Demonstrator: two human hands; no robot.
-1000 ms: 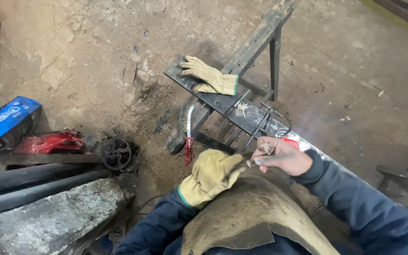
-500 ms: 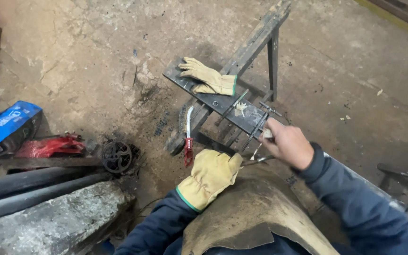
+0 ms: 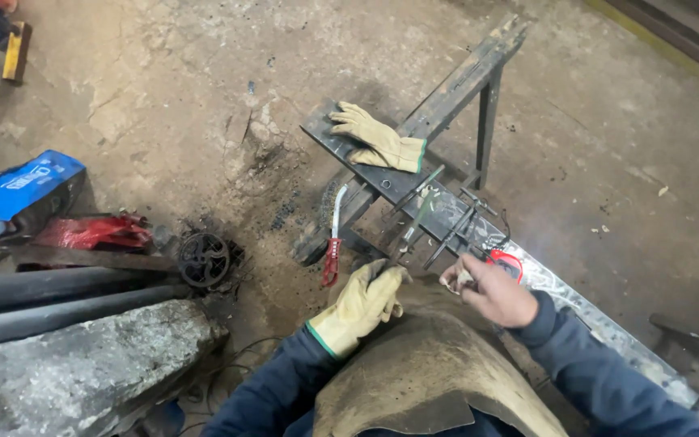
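Note:
My left hand point(image 3: 363, 301), in a yellow leather glove, rests on the top of the brown leather apron point(image 3: 434, 380) over my lap and holds nothing. My bare right hand point(image 3: 491, 290) hovers just right of it, fingers curled and pinching something small and pale. Right in front lies a steel plate point(image 3: 329, 133) on a metal trestle point(image 3: 467, 77). Several thin dark rods point(image 3: 446, 225) lie on the plate, a hand's width beyond my right fingers. A second yellow glove point(image 3: 379, 139) lies at the plate's far end. A small red-rimmed object point(image 3: 507, 263) sits beside my right hand.
A red-handled wire brush point(image 3: 333, 241) leans by the trestle leg. On the left are a blue box point(image 3: 22, 186), red cloth point(image 3: 95, 231), a small black wheel point(image 3: 204, 259), dark pipes point(image 3: 42, 293) and a concrete block point(image 3: 82, 364). The floor is rough concrete.
My right hand reached out to the rods on the plate, then drew back toward my lap. The gloved left hand barely moved.

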